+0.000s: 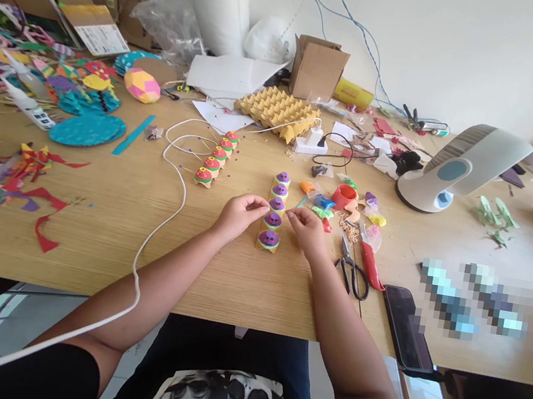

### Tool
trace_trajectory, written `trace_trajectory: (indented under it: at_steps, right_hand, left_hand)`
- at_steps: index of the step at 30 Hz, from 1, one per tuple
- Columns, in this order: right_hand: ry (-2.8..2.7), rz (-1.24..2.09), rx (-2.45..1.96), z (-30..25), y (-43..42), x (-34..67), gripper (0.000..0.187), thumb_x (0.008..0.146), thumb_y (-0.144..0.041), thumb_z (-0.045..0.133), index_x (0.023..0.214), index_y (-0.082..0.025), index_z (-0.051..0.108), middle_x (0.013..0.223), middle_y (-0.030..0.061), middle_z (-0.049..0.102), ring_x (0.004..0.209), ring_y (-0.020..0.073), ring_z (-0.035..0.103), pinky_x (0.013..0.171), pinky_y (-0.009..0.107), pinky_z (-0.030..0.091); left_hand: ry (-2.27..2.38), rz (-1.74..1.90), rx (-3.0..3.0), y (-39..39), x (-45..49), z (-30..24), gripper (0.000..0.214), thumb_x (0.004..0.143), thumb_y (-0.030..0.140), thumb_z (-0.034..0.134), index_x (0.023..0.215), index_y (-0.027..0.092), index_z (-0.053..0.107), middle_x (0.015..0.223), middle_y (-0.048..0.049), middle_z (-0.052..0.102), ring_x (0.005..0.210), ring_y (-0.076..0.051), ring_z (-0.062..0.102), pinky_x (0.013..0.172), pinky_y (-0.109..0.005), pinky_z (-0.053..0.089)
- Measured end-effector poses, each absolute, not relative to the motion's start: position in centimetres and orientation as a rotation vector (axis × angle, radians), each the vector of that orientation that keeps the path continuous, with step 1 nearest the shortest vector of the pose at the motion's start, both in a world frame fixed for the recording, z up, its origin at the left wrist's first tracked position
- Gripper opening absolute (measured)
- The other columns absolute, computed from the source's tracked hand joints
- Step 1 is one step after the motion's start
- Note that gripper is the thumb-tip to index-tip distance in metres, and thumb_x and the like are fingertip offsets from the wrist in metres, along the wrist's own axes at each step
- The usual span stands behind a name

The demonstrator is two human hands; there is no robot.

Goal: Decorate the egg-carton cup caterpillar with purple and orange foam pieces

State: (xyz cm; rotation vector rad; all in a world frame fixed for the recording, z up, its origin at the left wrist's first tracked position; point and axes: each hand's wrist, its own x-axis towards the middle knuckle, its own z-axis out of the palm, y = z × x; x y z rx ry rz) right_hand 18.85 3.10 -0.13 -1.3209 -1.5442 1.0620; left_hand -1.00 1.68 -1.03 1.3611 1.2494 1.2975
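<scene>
A strip of egg-carton cups [268, 240], topped with purple and pale green clay with dark spots, stands lengthwise in front of me. My left hand [244, 215] is at its left side, thumb and forefinger pinched together close to the middle cups. Opposite it, my right hand [308, 230] is pinched the same way. Whatever the fingertips may hold is too small to make out, and I cannot tell whether they touch the strip. Farther left lies a second egg-carton strip [213, 164] with red and green clay and thin sticks poking out.
Scissors [351, 267], a red-handled knife [371, 256] and a phone [408, 330] lie right of my right arm. Clay packets [323, 200] sit beyond it. A white cable [180, 199] crosses the table at left. Behind are a yellow egg tray [275, 108] and a fan [453, 168].
</scene>
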Motion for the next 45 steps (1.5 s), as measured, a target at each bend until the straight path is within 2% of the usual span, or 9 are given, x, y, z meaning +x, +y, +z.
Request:
trace_trajectory:
  at_steps: [4,8,14,17,25,31,36,41,45]
  right_hand:
    - [-1.556,1.030,-1.312,-0.1,3.1,18.6,0.026,0.079,-0.046,0.066,0.074,-0.021,0.062,0.065,-0.0014,0.053,0.059,0.0137,0.041,0.057,0.029,0.032]
    - [-1.570,1.053,-1.324,-0.1,3.0,18.6,0.020,0.080,-0.041,0.065,0.081,-0.021,0.066,0.066,-0.0010,0.056,0.058,0.0136,0.044,0.058,0.029,0.034]
    - [-1.519,1.090,-1.322,-0.3,3.2,18.8,0.019,0.079,-0.033,0.064,0.090,-0.020,0.073,0.082,0.0035,0.071,0.075,0.0180,0.062,0.071,0.031,0.045]
    - [-1.489,1.127,-1.315,-0.3,3.3,18.7,0.021,0.076,-0.033,0.067,0.091,-0.019,0.073,0.088,0.0052,0.074,0.081,0.0191,0.065,0.075,0.031,0.047]
    - [-1.434,1.055,-1.337,-0.2,3.0,18.6,0.023,0.073,-0.040,0.072,0.076,-0.018,0.067,0.076,0.0037,0.068,0.067,0.0155,0.056,0.063,0.029,0.042]
    - [-1.377,1.107,-1.361,2.6,2.9,18.4,0.031,0.073,-0.047,0.071,0.084,-0.017,0.072,0.076,0.0025,0.068,0.064,0.0137,0.052,0.057,0.026,0.036]
    - [-1.493,0.887,-1.412,3.0,4.3,17.9,0.030,0.079,-0.046,0.066,0.078,-0.017,0.072,0.060,-0.0016,0.054,0.055,0.0118,0.041,0.053,0.026,0.031]
    - [-1.498,0.846,-1.411,0.4,5.3,17.6,0.030,0.080,-0.043,0.064,0.086,-0.016,0.074,0.064,0.0002,0.060,0.057,0.0134,0.047,0.054,0.026,0.034]
    - [-1.738,0.725,-1.395,-0.7,5.2,17.8,0.025,0.084,-0.037,0.062,0.089,-0.017,0.077,0.072,0.0030,0.068,0.062,0.0157,0.055,0.058,0.027,0.037]
  left_hand:
    - [1.264,1.300,1.354,1.8,-1.0,-1.1,0.032,0.076,0.045,0.075,0.092,0.017,0.073,0.090,-0.0054,0.074,0.084,-0.018,0.066,0.081,-0.030,0.052]
    - [1.253,1.310,1.326,2.0,-1.1,-1.5,0.032,0.076,0.041,0.076,0.097,0.017,0.073,0.094,-0.0064,0.074,0.087,-0.018,0.067,0.084,-0.031,0.052]
    - [1.253,1.324,1.253,2.7,-1.5,-2.3,0.035,0.073,0.039,0.078,0.098,0.016,0.073,0.096,-0.0079,0.074,0.090,-0.018,0.067,0.088,-0.033,0.051]
    - [1.246,1.317,1.274,2.7,-1.5,-2.4,0.034,0.073,0.039,0.077,0.097,0.016,0.072,0.095,-0.0077,0.074,0.089,-0.018,0.067,0.087,-0.032,0.052]
    - [1.236,1.286,1.316,2.8,-1.4,-2.5,0.032,0.074,0.038,0.076,0.097,0.016,0.073,0.094,-0.0068,0.073,0.088,-0.018,0.066,0.085,-0.031,0.051]
    - [1.280,1.255,1.425,2.9,-1.4,-2.4,0.026,0.079,0.032,0.071,0.101,0.018,0.074,0.096,-0.0054,0.074,0.088,-0.017,0.066,0.085,-0.030,0.051]
    - [1.261,1.256,1.420,2.9,-1.4,-2.3,0.027,0.080,0.030,0.070,0.103,0.018,0.073,0.099,-0.0062,0.074,0.090,-0.018,0.066,0.085,-0.030,0.052]
    - [1.293,1.256,1.434,2.9,-1.4,-2.1,0.026,0.080,0.028,0.068,0.102,0.017,0.074,0.093,-0.0052,0.073,0.085,-0.016,0.065,0.081,-0.028,0.051]
    - [1.292,1.227,1.467,2.9,-1.3,-1.9,0.030,0.081,0.025,0.065,0.108,0.018,0.074,0.090,-0.0039,0.072,0.083,-0.015,0.064,0.080,-0.026,0.051]
